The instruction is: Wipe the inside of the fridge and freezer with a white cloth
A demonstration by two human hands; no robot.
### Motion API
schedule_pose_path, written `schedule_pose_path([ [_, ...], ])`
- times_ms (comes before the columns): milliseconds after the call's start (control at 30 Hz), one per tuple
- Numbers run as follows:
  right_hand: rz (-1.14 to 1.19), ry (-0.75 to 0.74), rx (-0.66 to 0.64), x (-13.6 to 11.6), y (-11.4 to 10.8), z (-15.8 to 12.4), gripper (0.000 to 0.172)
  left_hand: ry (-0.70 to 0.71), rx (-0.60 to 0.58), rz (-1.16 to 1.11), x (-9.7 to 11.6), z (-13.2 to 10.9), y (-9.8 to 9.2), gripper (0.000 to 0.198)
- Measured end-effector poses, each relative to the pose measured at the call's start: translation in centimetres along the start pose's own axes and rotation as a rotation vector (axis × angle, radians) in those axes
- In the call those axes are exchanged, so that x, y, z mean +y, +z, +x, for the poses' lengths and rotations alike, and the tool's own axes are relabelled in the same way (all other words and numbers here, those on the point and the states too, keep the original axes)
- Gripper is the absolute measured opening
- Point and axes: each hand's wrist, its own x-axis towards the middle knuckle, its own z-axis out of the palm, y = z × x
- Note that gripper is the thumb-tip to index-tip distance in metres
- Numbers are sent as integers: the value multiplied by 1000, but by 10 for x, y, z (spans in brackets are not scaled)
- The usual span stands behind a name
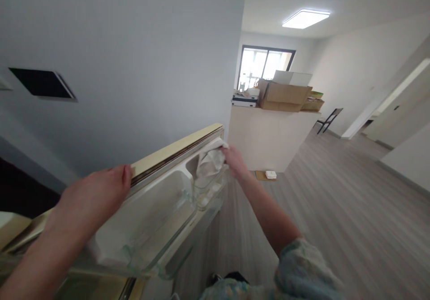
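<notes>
An open fridge door (174,150) with a pale gold top edge stretches from lower left toward the middle. Clear plastic door shelves (157,219) line its inner side. My left hand (92,192) grips the door's top edge, fingers curled over it. My right hand (235,161) is closed on a crumpled white cloth (211,158) and presses it against the far upper corner of the door, above a small clear bin (206,188).
A grey wall with a dark panel (42,84) stands behind the door. Further back, a white counter (268,134) carries cardboard boxes (285,96). A small white object on a mat (270,174) lies on the wood floor. A black chair (329,119) stands at the back right.
</notes>
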Motion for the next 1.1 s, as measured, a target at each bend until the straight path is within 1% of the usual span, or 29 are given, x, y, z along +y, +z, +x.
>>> schedule_pose_path([
  [33, 102, 7, 151, 0, -18, 4, 39, 12, 15, 8, 0, 0, 1, 66],
  [67, 174, -7, 323, -1, -34, 8, 41, 20, 30, 17, 0, 0, 2, 65],
  [100, 169, -43, 479, -2, -49, 12, 39, 21, 46, 23, 0, 0, 2, 65],
  [133, 104, -88, 593, -4, -60, 16, 35, 18, 59, 21, 0, 0, 3, 64],
  [167, -25, -137, 629, -5, -67, 19, 30, 12, 69, 20, 1, 0, 3, 63],
  [200, -172, -169, 586, -6, -70, 23, 27, 5, 71, 17, 1, 0, 3, 63],
  [233, -304, -180, 476, -6, -69, 27, 24, 3, 72, 14, 1, 0, 3, 62],
  [267, -401, -180, 334, -5, -65, 30, 23, 8, 69, 13, 1, -1, 3, 61],
  [333, -484, -174, 77, -1, -53, 36, 24, 21, 57, 16, 1, -1, 2, 62],
  [367, -478, -170, 0, 3, -47, 39, 24, 21, 50, 16, 1, -1, 2, 63],
  [400, -445, -165, -32, 7, -42, 42, 25, 21, 44, 17, 1, -1, 1, 64],
  [433, -392, -154, -25, 12, -39, 44, 27, 21, 41, 20, 0, -2, 1, 65],
  [567, -173, -107, 114, 31, -37, 50, 33, 28, 49, 33, 1, -2, 0, 64],
  [667, -148, -120, 201, 46, -37, 56, 37, 13, 52, 32, 2, -3, -1, 64],
  [733, -158, -119, 219, 58, -38, 60, 40, 14, 68, 36, 3, -3, -1, 63],
  [767, -167, -112, 195, 65, -39, 62, 42, 18, 76, 37, 4, -3, -1, 63],
  [833, -195, -82, 75, 81, -41, 65, 43, 16, 81, 37, 4, -3, -1, 62],
  [900, -229, -34, -70, 97, -43, 65, 36, 8, 83, 34, 4, -4, -1, 61],
  [967, -246, 7, -187, 113, -41, 61, 28, 10, 99, 35, 4, -4, -1, 59],
  [1033, -252, 33, -250, 127, -34, 53, 23, 14, 125, 35, 4, -4, -1, 58],
  [1100, -267, 67, -284, 139, -22, 39, 21, 20, 125, 37, 5, -4, -1, 58],
])
